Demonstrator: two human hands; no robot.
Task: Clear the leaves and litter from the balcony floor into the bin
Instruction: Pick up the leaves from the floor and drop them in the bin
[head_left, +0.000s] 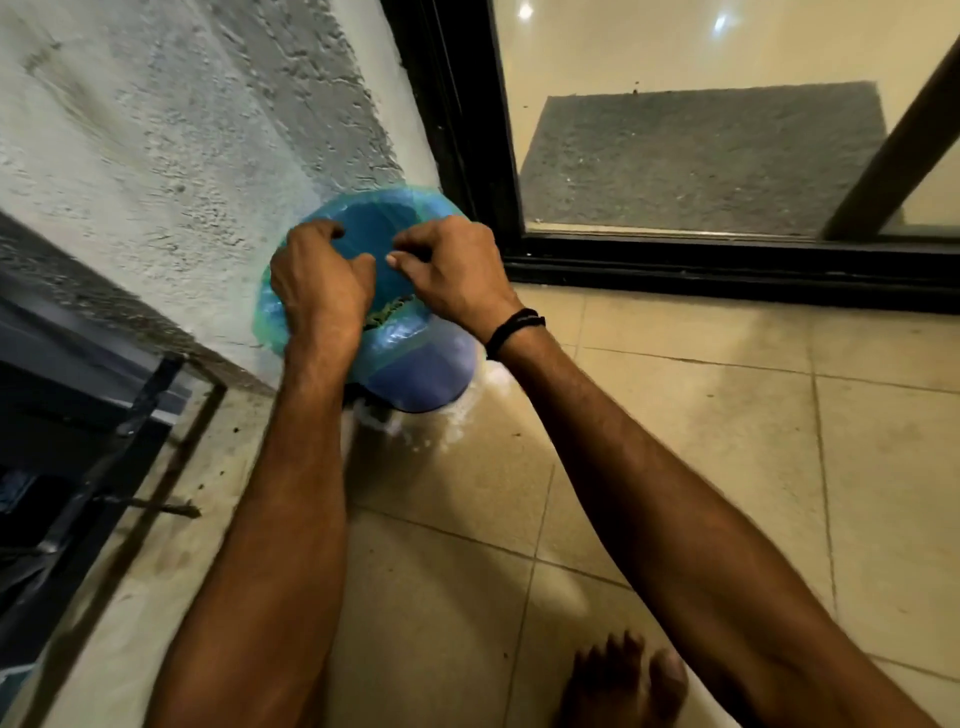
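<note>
we are bending over the bin (415, 374), which is standing on the floor (675, 441) in the corner where the rough wall (182, 130) is meeting the black door frame (467, 130). its blue-green liner (395, 208) is folding out over the rim, and the mouth is facing up toward us. both hands are hovering right over that mouth, so the thing this move turns on is lying directly beneath them, not off to either side.

our left hand (317, 291) is sitting over the left part of the rim, nearest the wall, with its fingers curled down and the thumb tucked toward the middle. it is looking as if it is touching the liner, but we are not able to tell whether it is gripping the plastic, holding litter, or holding nothing. our right hand (452, 275), the one wearing the dark wristband (514, 330), is hanging over the centre of the opening, fingers bent and thumb pointing toward the left hand. whether anything is pinched there we are also unable to tell. the two hands are lying close together, just apart.

between and below them a dark green patch, probably leaf scraps (389, 312), is showing inside the bag. we are judging this to be the emptying step: anything in the hands only needs to fall straight down. the right hand is the better centred. the left is nearer the edge, so scraps from it could slide outside onto the white residue (467, 415) ringing the base.
</note>
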